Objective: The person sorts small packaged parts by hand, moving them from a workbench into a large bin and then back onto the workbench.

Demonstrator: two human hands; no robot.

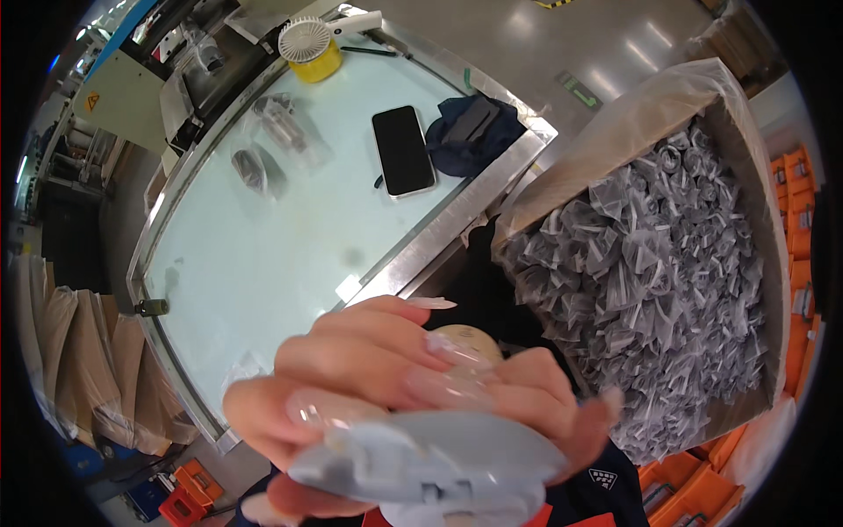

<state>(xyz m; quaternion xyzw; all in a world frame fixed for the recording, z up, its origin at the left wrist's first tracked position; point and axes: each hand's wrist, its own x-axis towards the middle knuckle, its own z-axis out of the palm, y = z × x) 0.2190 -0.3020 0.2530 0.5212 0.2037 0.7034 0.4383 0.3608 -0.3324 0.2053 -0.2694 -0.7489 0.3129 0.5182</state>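
Close to the camera, at the lower middle, I hold a smooth grey plastic part [457, 452] with a long oval shape and small notches along its lower edge. My left hand [325, 378] is closed around its left end, the thumb below and the fingers above. From the other side my right hand [549, 395] grips the part's right end, its fingers meeting those of the left hand. A paler rounded piece [465, 511] shows under the grey part; I cannot tell whether they are joined. Behind the fingers a beige round object [474, 338] is partly hidden.
A metal-framed pale table [255, 255] bears bagged parts [283, 127], a phone [403, 151], a dark blue cloth item [474, 140] and a white fan [307, 39] on a yellow base. At right stands a lined carton [773, 290] full of bagged grey parts, with orange bins [795, 184] beyond.
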